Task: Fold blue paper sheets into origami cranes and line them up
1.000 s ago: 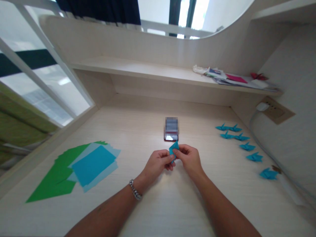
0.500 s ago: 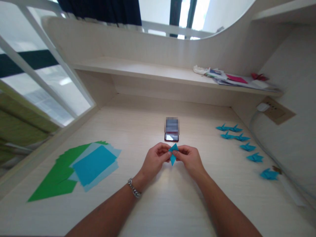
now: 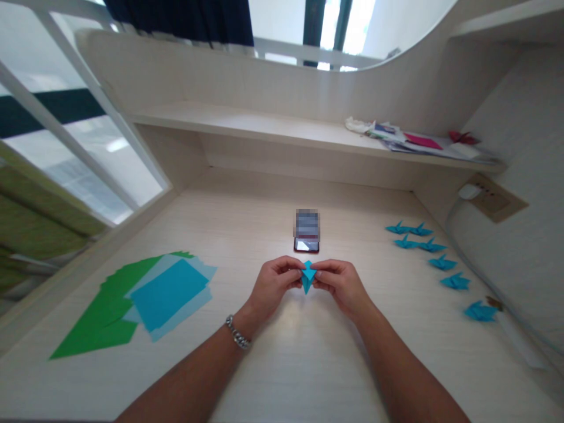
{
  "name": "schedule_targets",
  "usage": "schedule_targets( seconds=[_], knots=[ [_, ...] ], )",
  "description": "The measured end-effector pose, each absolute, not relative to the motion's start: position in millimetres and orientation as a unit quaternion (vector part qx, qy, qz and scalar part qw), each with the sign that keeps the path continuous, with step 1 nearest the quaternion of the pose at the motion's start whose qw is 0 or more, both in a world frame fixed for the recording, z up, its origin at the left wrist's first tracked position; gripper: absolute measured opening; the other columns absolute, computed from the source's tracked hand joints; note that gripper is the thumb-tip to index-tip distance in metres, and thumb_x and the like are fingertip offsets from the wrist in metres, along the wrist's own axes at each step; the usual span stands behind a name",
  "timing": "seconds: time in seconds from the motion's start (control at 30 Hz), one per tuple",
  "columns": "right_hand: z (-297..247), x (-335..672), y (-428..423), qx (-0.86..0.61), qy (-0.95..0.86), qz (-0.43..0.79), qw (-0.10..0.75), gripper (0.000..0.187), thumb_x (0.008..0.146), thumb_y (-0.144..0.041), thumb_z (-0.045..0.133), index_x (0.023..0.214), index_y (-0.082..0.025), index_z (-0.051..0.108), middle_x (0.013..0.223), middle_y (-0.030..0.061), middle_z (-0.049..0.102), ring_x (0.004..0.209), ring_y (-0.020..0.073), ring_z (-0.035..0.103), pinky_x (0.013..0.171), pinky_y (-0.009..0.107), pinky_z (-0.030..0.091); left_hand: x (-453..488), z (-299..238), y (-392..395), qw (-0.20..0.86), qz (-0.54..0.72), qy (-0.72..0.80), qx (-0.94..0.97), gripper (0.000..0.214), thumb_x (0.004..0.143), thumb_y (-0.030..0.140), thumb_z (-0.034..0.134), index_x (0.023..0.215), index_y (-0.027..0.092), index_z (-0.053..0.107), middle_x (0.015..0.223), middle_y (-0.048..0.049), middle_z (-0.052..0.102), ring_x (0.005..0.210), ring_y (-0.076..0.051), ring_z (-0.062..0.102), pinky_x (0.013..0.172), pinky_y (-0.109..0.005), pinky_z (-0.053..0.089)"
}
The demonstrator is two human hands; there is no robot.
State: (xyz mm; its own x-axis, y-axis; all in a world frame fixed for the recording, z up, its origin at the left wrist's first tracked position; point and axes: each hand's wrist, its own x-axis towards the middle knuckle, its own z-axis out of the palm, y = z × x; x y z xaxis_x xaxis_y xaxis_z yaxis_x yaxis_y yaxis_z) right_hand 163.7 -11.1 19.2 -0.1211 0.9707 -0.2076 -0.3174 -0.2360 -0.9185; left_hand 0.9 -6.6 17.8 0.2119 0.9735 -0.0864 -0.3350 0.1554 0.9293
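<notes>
A small piece of folded blue origami paper [image 3: 307, 279] is held up between both hands, its long point facing me. My left hand [image 3: 277, 283] pinches its left corner between thumb and fingers; a chain bracelet circles that wrist. On the opposite corner my right hand [image 3: 339, 282] has the same sort of pinch. Just beyond the fingers lies a phone [image 3: 306, 245], its upper part blurred out. At the right stand several folded blue paper cranes [image 3: 442, 262] in a loose line.
Green paper sheets [image 3: 97, 323] and blue paper sheets [image 3: 170, 294] lie fanned out on the left of the desk. A cable [image 3: 467, 252] runs from the wall socket [image 3: 497, 197] down the right side. Papers [image 3: 414, 141] rest on the shelf [image 3: 264, 123].
My right thumb has moved off the middle of the folded paper to its right corner. Both hands now pinch it at opposite sides, and more of its front face shows.
</notes>
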Motion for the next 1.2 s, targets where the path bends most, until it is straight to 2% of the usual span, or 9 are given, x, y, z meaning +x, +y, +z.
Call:
schedule_targets(
  seconds=[0.13, 0.27, 0.5, 0.7, 0.8, 0.9, 1.0, 1.07, 1.2],
  knots=[
    [20, 163, -12, -0.441, -0.382, 0.648, 0.49, 0.021, 0.063, -0.03, 0.076, 0.076, -0.014, 0.074, 0.072, 0.0064, 0.072, 0.064, 0.0164, 0.065, 0.065, 0.031, 0.054, 0, 17, -7, 0.648, 0.499, 0.388, 0.426, 0.008, 0.071, 0.016, 0.066, 0.075, 0.011, 0.07, 0.073, -0.0065, 0.069, 0.066, -0.016, 0.063, 0.065, -0.031, 0.054],
    [14, 162, -11, -0.465, -0.412, 0.61, 0.491, 0.024, 0.058, -0.028, 0.079, 0.078, -0.015, 0.072, 0.075, 0.0055, 0.072, 0.065, 0.0167, 0.065, 0.064, 0.031, 0.054, 0, 13, -7, 0.636, 0.487, 0.401, 0.445, 0.011, 0.07, 0.02, 0.07, 0.077, 0.011, 0.068, 0.072, -0.0059, 0.068, 0.066, -0.017, 0.063, 0.066, -0.031, 0.054],
    [9, 159, -8, -0.486, -0.452, 0.542, 0.515, 0.02, 0.06, -0.025, 0.077, 0.076, -0.015, 0.072, 0.068, 0.0043, 0.071, 0.061, 0.0162, 0.064, 0.06, 0.029, 0.052, 2, 10, -6, 0.626, 0.485, 0.429, 0.435, 0.036, 0.072, 0.027, 0.073, 0.103, 0.013, 0.061, 0.076, -0.0063, 0.069, 0.069, -0.017, 0.066, 0.065, -0.03, 0.053],
    [7, 158, -8, -0.494, -0.46, 0.491, 0.551, 0.02, 0.065, -0.027, 0.074, 0.079, -0.015, 0.068, 0.067, 0.0037, 0.069, 0.059, 0.015, 0.062, 0.059, 0.029, 0.051, 6, 7, -7, 0.641, 0.408, 0.444, 0.475, 0.022, 0.075, 0.03, 0.069, 0.081, 0.009, 0.065, 0.067, -0.0069, 0.067, 0.057, -0.012, 0.06, 0.055, -0.023, 0.047],
    [7, 159, -7, -0.484, -0.438, 0.515, 0.555, 0.032, 0.063, -0.027, 0.076, 0.09, -0.016, 0.064, 0.065, 0.0007, 0.067, 0.057, 0.0144, 0.06, 0.058, 0.028, 0.05, 7, 8, -8, 0.618, 0.408, 0.448, 0.501, 0.022, 0.076, 0.032, 0.068, 0.073, 0.01, 0.065, 0.062, -0.0058, 0.066, 0.052, -0.012, 0.057, 0.052, -0.023, 0.044],
    [7, 158, -7, -0.479, -0.449, 0.547, 0.519, 0.041, 0.062, -0.029, 0.076, 0.099, -0.017, 0.064, 0.069, 0.0004, 0.067, 0.058, 0.0141, 0.059, 0.055, 0.026, 0.048, 7, 9, -9, 0.603, 0.403, 0.448, 0.522, 0.023, 0.076, 0.033, 0.067, 0.07, 0.011, 0.065, 0.059, -0.005, 0.065, 0.05, -0.012, 0.055, 0.051, -0.023, 0.043],
    [7, 157, -7, -0.485, -0.489, 0.549, 0.473, 0.023, 0.065, -0.032, 0.074, 0.079, -0.014, 0.068, 0.064, 0.0008, 0.064, 0.055, 0.0124, 0.055, 0.053, 0.025, 0.043, 8, 10, -11, 0.591, 0.393, 0.451, 0.541, 0.021, 0.074, 0.031, 0.067, 0.069, 0.011, 0.065, 0.054, -0.003, 0.062, 0.046, -0.011, 0.053, 0.048, -0.023, 0.04],
    [5, 156, -7, -0.486, -0.493, 0.545, 0.473, 0.019, 0.066, -0.031, 0.073, 0.068, -0.014, 0.066, 0.057, -0.0005, 0.061, 0.053, 0.0112, 0.051, 0.053, 0.024, 0.041, 8, 10, -12, 0.584, 0.388, 0.452, 0.552, 0.019, 0.073, 0.029, 0.068, 0.068, 0.011, 0.065, 0.051, -0.0019, 0.06, 0.046, -0.011, 0.052, 0.047, -0.023, 0.039],
    [3, 157, -7, -0.486, -0.475, 0.556, 0.479, 0.018, 0.064, -0.03, 0.074, 0.069, -0.015, 0.066, 0.058, -0.001, 0.06, 0.053, 0.0114, 0.051, 0.053, 0.025, 0.041, 9, 10, -13, 0.575, 0.38, 0.45, 0.568, 0.016, 0.073, 0.026, 0.066, 0.066, 0.012, 0.063, 0.051, -0.0009, 0.059, 0.045, -0.011, 0.051, 0.047, -0.022, 0.039]
  ],
)
